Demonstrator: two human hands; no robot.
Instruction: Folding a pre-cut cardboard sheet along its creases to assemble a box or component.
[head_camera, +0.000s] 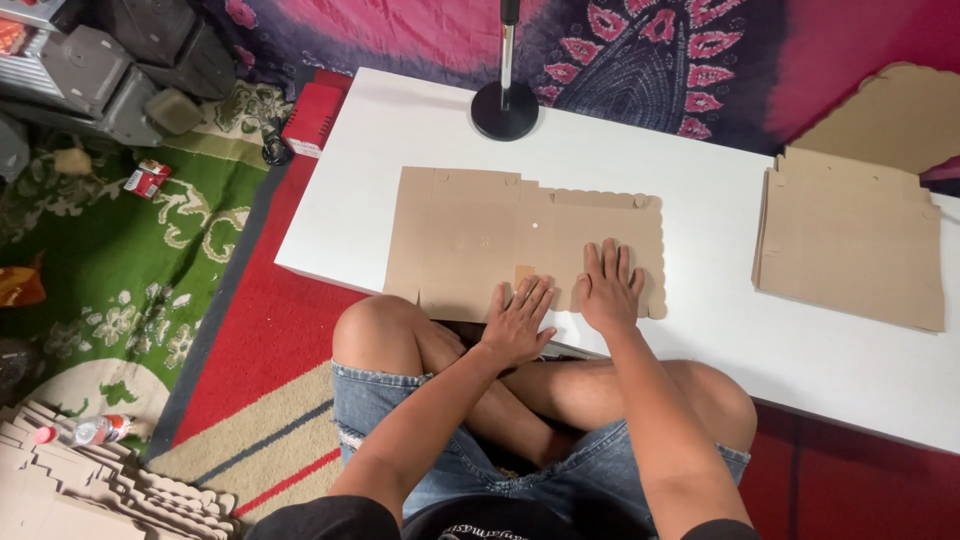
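Cardboard sheet (500, 240): keep your left hand (517, 322) and right hand (608, 288) flat, open, side by side, pressing it onto the tabletop (700, 330).

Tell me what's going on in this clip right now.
A person sits cross-legged at a low white table with a flat, unfolded cardboard box blank lying on it. Both hands are pressed palm-down on the blank's near edge: the left hand at the table's rim, the right hand beside it. A stack of similar flat cardboard blanks lies on the table to the right, and a black round stand base sits at the far edge. More cardboard pieces are piled on the floor at left.
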